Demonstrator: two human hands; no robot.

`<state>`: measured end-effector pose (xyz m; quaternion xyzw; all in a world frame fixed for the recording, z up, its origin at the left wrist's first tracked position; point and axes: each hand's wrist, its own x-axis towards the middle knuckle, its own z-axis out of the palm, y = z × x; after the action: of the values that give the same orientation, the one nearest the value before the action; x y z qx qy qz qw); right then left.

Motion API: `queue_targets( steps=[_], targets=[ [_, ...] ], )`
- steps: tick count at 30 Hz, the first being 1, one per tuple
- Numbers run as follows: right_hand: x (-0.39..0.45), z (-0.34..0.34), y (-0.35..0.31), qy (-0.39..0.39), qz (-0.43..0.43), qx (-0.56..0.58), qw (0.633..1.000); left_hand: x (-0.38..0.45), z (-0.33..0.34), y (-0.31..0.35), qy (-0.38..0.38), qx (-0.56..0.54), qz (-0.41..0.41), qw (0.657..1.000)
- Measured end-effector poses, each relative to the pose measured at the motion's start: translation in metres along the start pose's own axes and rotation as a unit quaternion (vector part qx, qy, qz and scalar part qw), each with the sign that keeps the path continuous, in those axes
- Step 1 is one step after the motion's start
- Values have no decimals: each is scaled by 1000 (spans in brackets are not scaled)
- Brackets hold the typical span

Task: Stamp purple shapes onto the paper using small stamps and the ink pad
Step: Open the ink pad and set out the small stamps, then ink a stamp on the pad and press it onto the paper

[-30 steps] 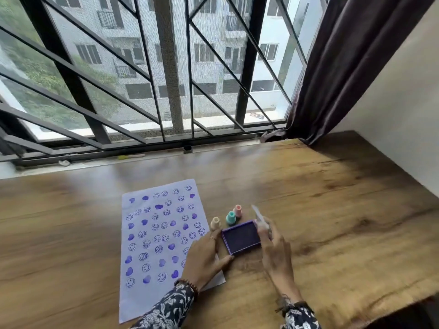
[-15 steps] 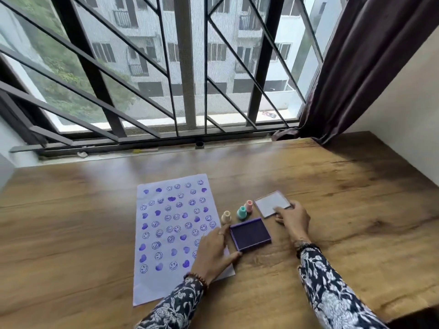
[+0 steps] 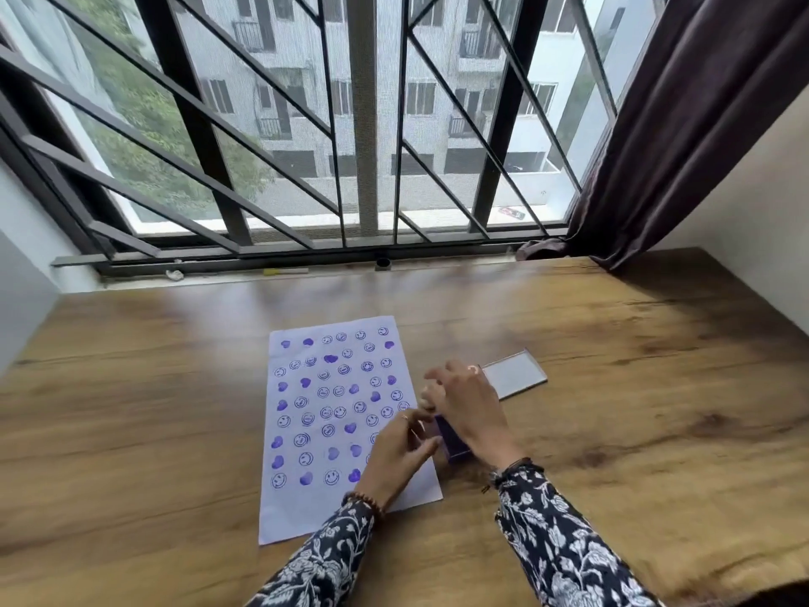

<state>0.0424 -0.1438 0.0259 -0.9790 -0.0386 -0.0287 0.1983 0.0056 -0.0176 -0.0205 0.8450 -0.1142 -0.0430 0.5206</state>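
Fingers of the right hand are curling narrowly around a pale small stamp, though blur is hiding whether they're gripping it. The left hand, fingers loosely spread and holding nothing, is steadying the ink pad at the paper's four o'clock edge. The lid is lying at two o'clock. These stamps are looking light, rigid and tippy; pinching the narrow upper stem seems safest.

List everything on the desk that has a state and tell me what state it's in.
Ink pad: open, mostly hidden by the right hand.
Lid: off, flat on the desk.
Paper: flat, mostly stamped.
Left hand: on the paper, holds nothing visible.
Curtain: drawn aside.
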Motion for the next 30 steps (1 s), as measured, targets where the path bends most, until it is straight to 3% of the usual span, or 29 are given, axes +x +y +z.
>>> queue_targets(
  steps=[3,6,9,15,21,27,30],
  targets=[
    [-1,3,0,-4,-3,0,1000,0,-3,2,54,-92,-51,993],
    [-4,-3,3,28,23,157,987,4,-9,2,120,-195,-117,966],
    [-6,-13,4,23,93,358,929,10,-12,6,117,-291,-136,940],
    [-22,-14,10,21,140,540,830,15,-7,22,81,-429,-135,890],
    [-35,-15,11,30,146,584,798,19,-11,29,61,-365,-95,924],
    [-42,-6,3,46,203,719,663,26,-14,32,26,-302,-71,950],
    [-49,-4,4,63,220,744,628,33,-10,34,5,-245,-65,967]
  ],
)
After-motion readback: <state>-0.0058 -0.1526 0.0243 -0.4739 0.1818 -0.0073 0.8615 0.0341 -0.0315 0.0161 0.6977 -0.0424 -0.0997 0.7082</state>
